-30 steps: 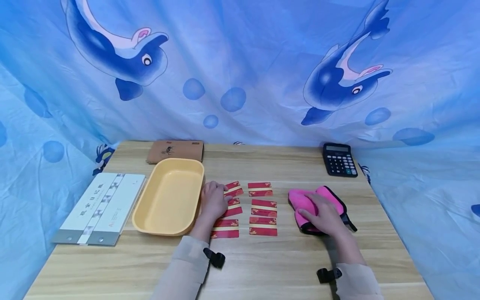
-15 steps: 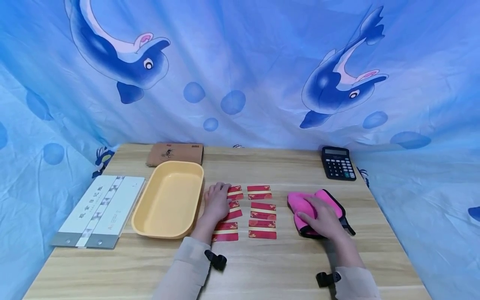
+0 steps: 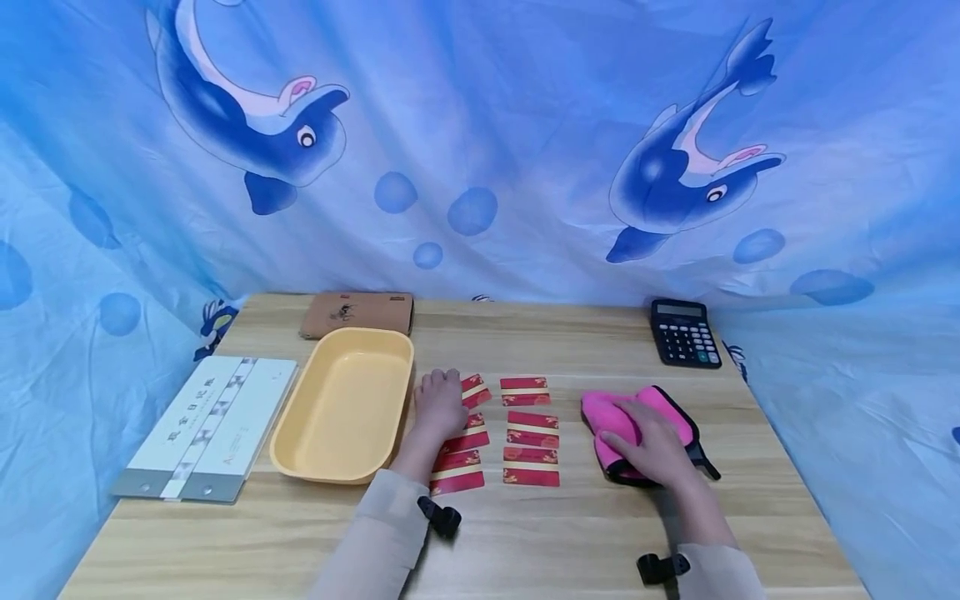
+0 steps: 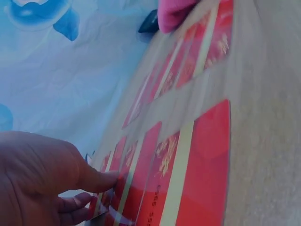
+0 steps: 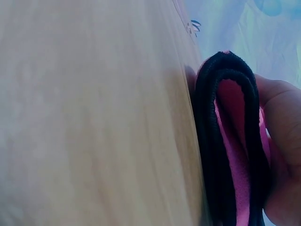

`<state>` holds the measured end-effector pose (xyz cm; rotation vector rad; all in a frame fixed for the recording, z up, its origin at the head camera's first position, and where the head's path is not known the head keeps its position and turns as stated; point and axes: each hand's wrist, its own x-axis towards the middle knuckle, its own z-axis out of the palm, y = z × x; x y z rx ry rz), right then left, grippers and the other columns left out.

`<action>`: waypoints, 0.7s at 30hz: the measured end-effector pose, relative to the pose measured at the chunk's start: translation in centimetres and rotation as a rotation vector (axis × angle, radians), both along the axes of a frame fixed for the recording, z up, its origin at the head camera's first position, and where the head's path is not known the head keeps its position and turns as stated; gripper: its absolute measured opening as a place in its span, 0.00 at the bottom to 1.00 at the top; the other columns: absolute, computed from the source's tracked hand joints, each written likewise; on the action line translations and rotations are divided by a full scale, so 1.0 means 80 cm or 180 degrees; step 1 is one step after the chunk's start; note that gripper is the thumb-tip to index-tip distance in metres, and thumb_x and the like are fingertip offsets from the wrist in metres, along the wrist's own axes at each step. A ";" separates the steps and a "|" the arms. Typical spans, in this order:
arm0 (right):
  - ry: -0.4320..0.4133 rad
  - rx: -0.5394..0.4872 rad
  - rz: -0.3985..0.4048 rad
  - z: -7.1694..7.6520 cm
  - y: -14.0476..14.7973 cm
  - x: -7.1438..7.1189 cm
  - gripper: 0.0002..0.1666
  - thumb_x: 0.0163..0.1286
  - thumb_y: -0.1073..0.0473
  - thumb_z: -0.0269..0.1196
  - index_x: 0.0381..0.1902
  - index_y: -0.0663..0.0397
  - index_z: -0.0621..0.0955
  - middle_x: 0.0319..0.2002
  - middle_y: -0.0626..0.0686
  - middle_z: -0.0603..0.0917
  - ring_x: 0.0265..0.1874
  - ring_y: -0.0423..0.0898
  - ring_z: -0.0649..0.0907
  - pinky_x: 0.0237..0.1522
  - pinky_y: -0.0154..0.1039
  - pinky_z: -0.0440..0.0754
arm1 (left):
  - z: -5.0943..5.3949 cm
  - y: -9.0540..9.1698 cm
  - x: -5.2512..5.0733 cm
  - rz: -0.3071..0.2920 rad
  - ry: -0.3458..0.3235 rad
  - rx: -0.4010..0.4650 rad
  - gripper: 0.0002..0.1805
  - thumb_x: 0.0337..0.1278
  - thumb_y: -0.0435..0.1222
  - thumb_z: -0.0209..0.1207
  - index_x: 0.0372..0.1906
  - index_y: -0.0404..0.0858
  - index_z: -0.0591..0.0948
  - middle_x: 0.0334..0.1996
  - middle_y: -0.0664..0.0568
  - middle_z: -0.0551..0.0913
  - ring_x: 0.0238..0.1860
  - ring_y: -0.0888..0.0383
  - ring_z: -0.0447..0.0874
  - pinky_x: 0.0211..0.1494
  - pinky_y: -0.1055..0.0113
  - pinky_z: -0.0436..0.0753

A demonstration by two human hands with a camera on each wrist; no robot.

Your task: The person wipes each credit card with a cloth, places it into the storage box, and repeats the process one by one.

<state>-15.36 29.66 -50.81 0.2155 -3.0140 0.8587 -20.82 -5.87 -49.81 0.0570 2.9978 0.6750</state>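
Red cards with gold stripes lie in two columns on the table. My left hand (image 3: 440,407) is at the left end of the far-left card (image 3: 477,392), fingers curled. In the left wrist view, its thumb and fingers close on the edge of a red card (image 4: 106,162); the fingertips are partly hidden. A nearer red card (image 4: 207,155) stands out beside them. My right hand (image 3: 655,444) grips a folded pink cloth piece with black edging (image 3: 670,408) and a black strap. The right wrist view shows its layered black edge (image 5: 225,70) against the table, the hand (image 5: 284,127) behind.
A yellow tray (image 3: 282,454) stands left of the cards, with a brown wallet (image 3: 358,312) behind it. A white-and-grey ledger (image 3: 210,425) lies at far left. A black calculator (image 3: 685,333) sits at back right. A blue dolphin-print curtain (image 3: 525,167) hangs behind.
My left hand has shifted slightly, its fingers now more curled at the far-left card. The near-left card has turned a little. My right hand stays on the pink cloth piece.
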 end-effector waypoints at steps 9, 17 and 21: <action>-0.0001 0.0008 0.0036 0.002 0.000 0.001 0.49 0.63 0.33 0.68 0.74 0.52 0.69 0.71 0.64 0.69 0.71 0.67 0.65 0.68 0.72 0.62 | -0.005 0.001 0.003 0.0105 0.0080 0.1351 0.42 0.49 0.17 0.63 0.71 0.43 0.69 0.57 0.43 0.66 0.49 0.45 0.76 0.53 0.55 0.81; 0.0136 0.0147 -0.0153 -0.002 -0.019 0.000 0.61 0.51 0.30 0.75 0.73 0.56 0.68 0.69 0.65 0.72 0.67 0.66 0.70 0.65 0.69 0.68 | -0.009 -0.001 0.009 0.0040 0.0394 0.1602 0.40 0.58 0.15 0.55 0.74 0.42 0.65 0.57 0.43 0.69 0.51 0.46 0.77 0.55 0.54 0.84; 0.0134 0.0290 -0.0290 -0.003 -0.030 -0.005 0.55 0.58 0.39 0.75 0.72 0.64 0.67 0.67 0.69 0.72 0.66 0.69 0.70 0.65 0.71 0.66 | -0.004 -0.001 0.011 0.0231 0.0669 0.1748 0.32 0.65 0.21 0.58 0.72 0.37 0.68 0.58 0.39 0.80 0.58 0.44 0.80 0.62 0.49 0.81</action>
